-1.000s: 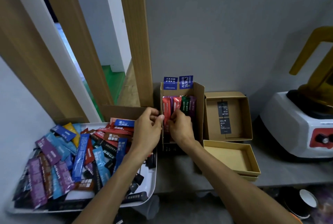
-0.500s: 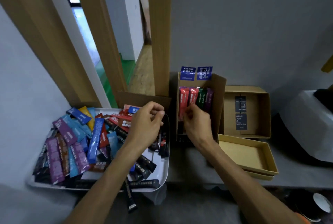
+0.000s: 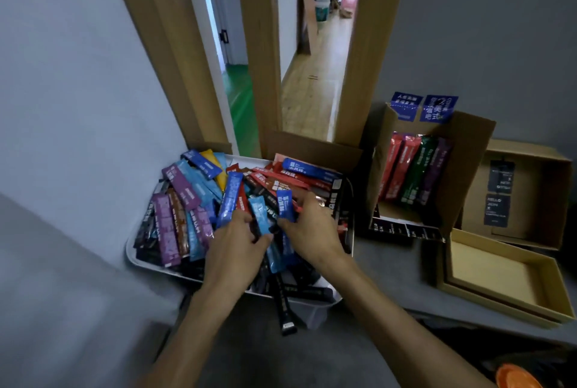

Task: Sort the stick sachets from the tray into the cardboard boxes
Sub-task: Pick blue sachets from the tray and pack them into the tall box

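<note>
A white tray (image 3: 144, 262) holds a heap of several stick sachets in blue, purple, red, black and yellow. Both hands are over the tray's middle, close together. My left hand (image 3: 234, 247) pinches a light blue sachet (image 3: 260, 215) that stands up between the hands. My right hand (image 3: 312, 231) holds a dark blue sachet (image 3: 284, 204) by its lower end. To the right stands an upright cardboard box (image 3: 468, 169) with red, green and purple sachets (image 3: 412, 172) lined up inside it.
A second open cardboard box (image 3: 530, 231) lies further right. A shallow box tray (image 3: 499, 278) sits in front of it. One black sachet (image 3: 282, 306) hangs over the tray's front edge. A doorway with wooden frames opens behind the tray.
Both hands left the upright box and moved left onto the tray, where each took hold of a blue sachet. The view swung left and down.
</note>
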